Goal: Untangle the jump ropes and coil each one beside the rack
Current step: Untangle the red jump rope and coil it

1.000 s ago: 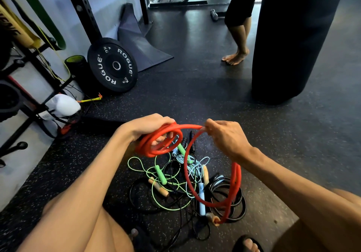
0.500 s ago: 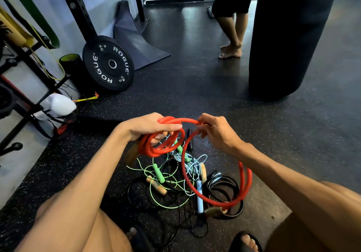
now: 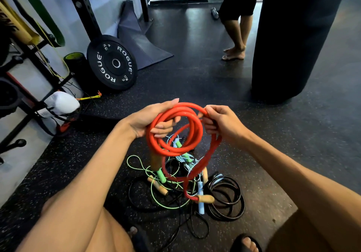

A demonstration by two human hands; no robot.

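At centre frame, the left hand (image 3: 150, 119) grips the red jump rope (image 3: 172, 150) coils; the right hand (image 3: 224, 123) pinches the next loop; the dangling wooden handle (image 3: 206, 198) may snag the tangled pile (image 3: 200, 206) below, dragging ropes up.

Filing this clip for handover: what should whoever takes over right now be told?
Left hand holds the coils of the red rope; right hand pinches the next loop.
Its tail hangs to a wooden handle over the floor pile.
Green rope, black rope and light-blue rope lie jumbled there.
Done: red rope mostly coiled.
Left: finish it, lay it beside the rack, then sort the others.
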